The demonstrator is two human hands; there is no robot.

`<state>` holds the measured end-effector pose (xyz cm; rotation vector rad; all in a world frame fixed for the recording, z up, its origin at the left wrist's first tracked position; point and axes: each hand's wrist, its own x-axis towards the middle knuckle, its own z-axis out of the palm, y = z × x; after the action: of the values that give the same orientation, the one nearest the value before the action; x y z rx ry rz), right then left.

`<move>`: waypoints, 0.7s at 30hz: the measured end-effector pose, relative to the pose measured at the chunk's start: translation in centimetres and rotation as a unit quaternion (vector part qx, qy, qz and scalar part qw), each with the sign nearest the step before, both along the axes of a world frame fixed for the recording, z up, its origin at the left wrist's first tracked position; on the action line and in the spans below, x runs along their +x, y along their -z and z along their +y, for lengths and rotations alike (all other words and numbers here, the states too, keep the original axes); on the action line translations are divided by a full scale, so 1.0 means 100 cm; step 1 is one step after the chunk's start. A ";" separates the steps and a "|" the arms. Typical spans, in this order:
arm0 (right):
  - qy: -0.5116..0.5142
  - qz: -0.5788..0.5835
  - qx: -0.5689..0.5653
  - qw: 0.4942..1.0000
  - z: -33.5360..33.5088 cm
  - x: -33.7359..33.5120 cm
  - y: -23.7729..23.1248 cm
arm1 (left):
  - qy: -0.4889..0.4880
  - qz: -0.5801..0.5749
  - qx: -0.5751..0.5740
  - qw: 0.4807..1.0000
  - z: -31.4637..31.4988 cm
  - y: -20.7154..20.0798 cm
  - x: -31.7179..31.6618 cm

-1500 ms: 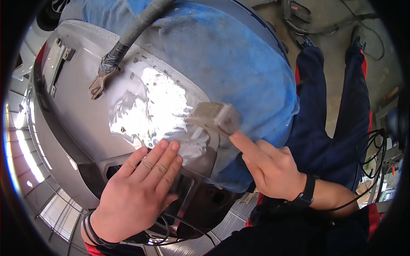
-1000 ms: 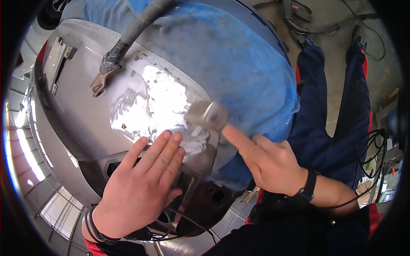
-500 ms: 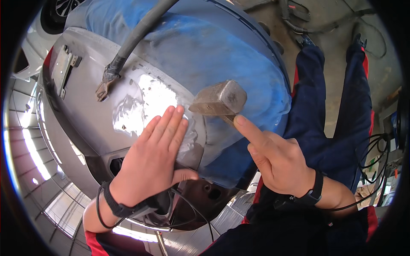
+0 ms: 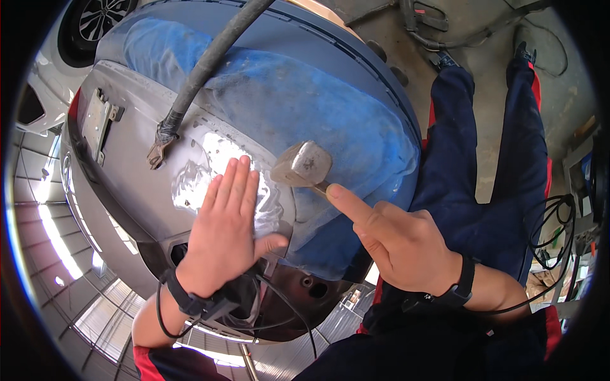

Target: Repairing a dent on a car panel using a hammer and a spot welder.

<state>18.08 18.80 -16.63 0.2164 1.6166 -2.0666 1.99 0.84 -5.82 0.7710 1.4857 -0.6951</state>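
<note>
My left hand point(image 4: 223, 222) lies flat with its fingers stretched out on a grey car body panel point(image 4: 143, 184). Around the fingertips the panel is sanded to bare, shiny metal point(image 4: 270, 206). My right hand point(image 4: 406, 244) is wrapped round the handle of a hammer, index finger pointing along it. The blocky metal hammer head point(image 4: 302, 164) is held over the panel's edge, just right of my left fingers; whether it touches is unclear. Most of the handle is hidden in my fist.
A blue cloth point(image 4: 318, 95) drapes the car beyond the panel. A thick dark rod point(image 4: 206, 70) with a taped, claw-like metal end reaches over the panel. Black cables point(image 4: 556, 222) hang at the right. Another car's wheel point(image 4: 98, 25) shows at the far left.
The hammer and my right hand have moved to the left, bringing the head nearer my left hand. My left hand has shifted slightly left, still flat. The view has moved a little.
</note>
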 end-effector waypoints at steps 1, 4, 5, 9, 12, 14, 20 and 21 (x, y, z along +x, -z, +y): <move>0.000 0.004 0.001 1.000 -0.001 -0.001 0.000 | 0.004 0.011 0.008 1.000 -0.002 0.005 -0.004; -0.003 0.006 0.005 1.000 -0.002 -0.002 0.001 | 0.008 0.021 0.014 1.000 -0.004 0.004 -0.004; -0.007 0.005 0.008 1.000 -0.004 -0.003 0.001 | -0.001 0.021 0.009 1.000 -0.004 0.000 -0.002; -0.013 0.006 0.014 1.000 -0.016 -0.002 0.002 | -0.028 -0.001 0.004 1.000 0.000 -0.014 0.004; -0.014 0.010 0.014 1.000 -0.032 -0.003 0.000 | -0.056 -0.028 -0.011 0.998 0.004 -0.028 0.006; -0.028 0.012 0.001 1.000 -0.044 -0.005 -0.002 | -0.068 -0.028 -0.025 0.997 0.005 -0.036 0.006; -0.036 0.023 0.021 0.999 -0.062 -0.004 0.003 | -0.064 -0.024 -0.024 0.997 -0.001 -0.040 0.001; -0.038 0.024 0.022 0.999 -0.065 -0.004 0.003 | -0.050 -0.009 -0.021 0.998 -0.004 -0.040 -0.002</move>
<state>17.72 12.33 -16.96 0.1184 1.6734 -1.9954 1.83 0.45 -1.82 0.6641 1.4780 -0.6403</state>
